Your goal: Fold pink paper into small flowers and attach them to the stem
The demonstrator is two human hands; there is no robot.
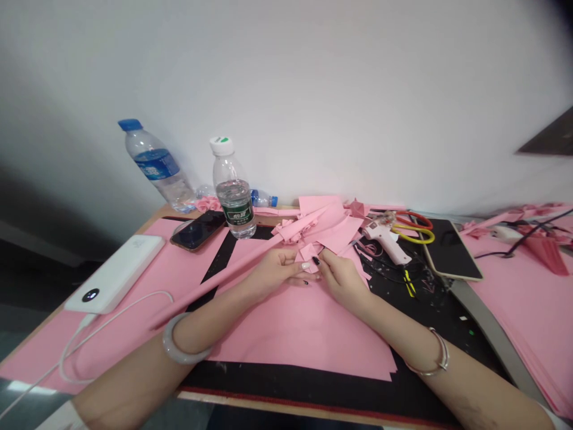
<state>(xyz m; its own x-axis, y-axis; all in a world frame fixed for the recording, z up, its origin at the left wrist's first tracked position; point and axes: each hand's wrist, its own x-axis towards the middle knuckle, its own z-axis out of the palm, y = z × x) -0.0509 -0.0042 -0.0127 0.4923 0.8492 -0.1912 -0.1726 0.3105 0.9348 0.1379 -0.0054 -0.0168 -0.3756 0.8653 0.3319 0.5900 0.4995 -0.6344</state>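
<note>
Along the near edge, a wooden table edge (286, 407) is overlaid by a matte black cutting mat (308, 388), on which a broad, smooth sheet of pink card (304, 340) is laid. Above it, the left hand (275, 272) and right hand (340, 280) are brought together, and a small folded piece of pink paper (308, 258) is held between them, just beyond the sheet's middle. The left fingers (299, 270) are curled and closed on its near edge; the right fingers (323, 263) are bent and pinched against it, with dark polish seen on the nails. A pale, polished stone bangle (181, 340) is worn on the left wrist, a thin silver bangle (436, 358) on the right.

A long, tightly rolled pink paper tube (224, 275) is stretched diagonally past the left hand, and crumpled pink paper folds (289, 230) are bunched along it. To the left lie a glossy white power bank (114, 275), with a white cable (111, 322) looped from it, and a black smartphone (197, 230). To the right are placed a pink-and-white glue gun (385, 239), scissors with red and yellow loop handles (414, 227) and a dark tablet (452, 251) — a stack of pink sheets (528, 310) is spread beyond them. At the far edge, against the white wall, a clear plastic bottle with water inside (233, 191) stands upright; a blue-capped water bottle (154, 164) is tilted against the wall.
</note>
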